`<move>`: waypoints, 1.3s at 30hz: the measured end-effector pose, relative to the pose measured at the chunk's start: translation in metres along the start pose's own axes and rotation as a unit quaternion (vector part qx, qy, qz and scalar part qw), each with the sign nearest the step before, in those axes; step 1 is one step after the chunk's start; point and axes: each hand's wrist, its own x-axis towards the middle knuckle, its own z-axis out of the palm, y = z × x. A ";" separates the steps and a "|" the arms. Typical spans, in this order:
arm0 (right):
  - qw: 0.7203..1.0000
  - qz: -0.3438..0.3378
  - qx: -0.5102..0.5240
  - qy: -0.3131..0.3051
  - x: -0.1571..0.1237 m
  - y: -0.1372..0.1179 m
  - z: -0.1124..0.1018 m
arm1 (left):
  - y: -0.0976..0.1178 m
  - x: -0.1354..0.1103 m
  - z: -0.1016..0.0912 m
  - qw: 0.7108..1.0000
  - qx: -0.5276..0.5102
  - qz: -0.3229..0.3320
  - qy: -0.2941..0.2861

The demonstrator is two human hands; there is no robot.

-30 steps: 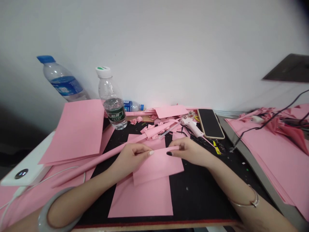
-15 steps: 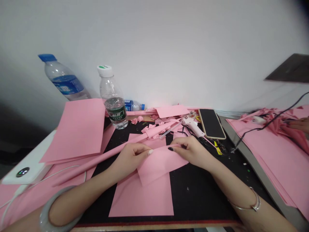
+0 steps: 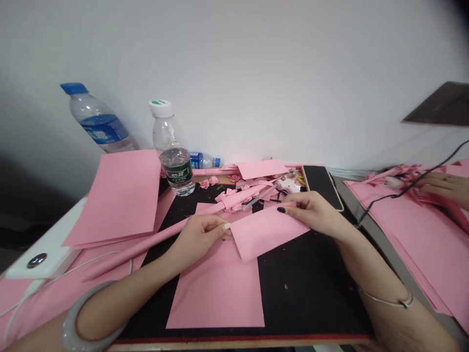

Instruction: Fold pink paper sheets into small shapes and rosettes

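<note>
Black counter (image 3: 308, 288) carries a pink paper sheet (image 3: 266, 233), now swung further right, pinched between thumb and bent fingers of the left hand (image 3: 201, 237) and right hand (image 3: 315, 212), above a flat pink sheet (image 3: 216, 288); a co-worker's hand (image 3: 443, 188) has appeared at right.

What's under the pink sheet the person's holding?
The held pink sheet sits over a larger pink sheet lying on a black mat; the part directly beneath it is covered and can't be seen.
</note>
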 end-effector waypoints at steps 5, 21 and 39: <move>0.993 0.063 0.090 0.045 0.000 0.010 -0.005 | -0.001 0.001 -0.001 0.993 -0.113 -0.039 0.019; 0.995 0.026 0.075 -0.062 -0.002 -0.020 0.065 | 0.004 -0.003 0.003 0.993 0.088 0.017 -0.076; 0.934 -0.208 -0.292 0.008 -0.015 -0.039 0.087 | 0.002 -0.011 0.014 0.949 0.263 0.163 -0.056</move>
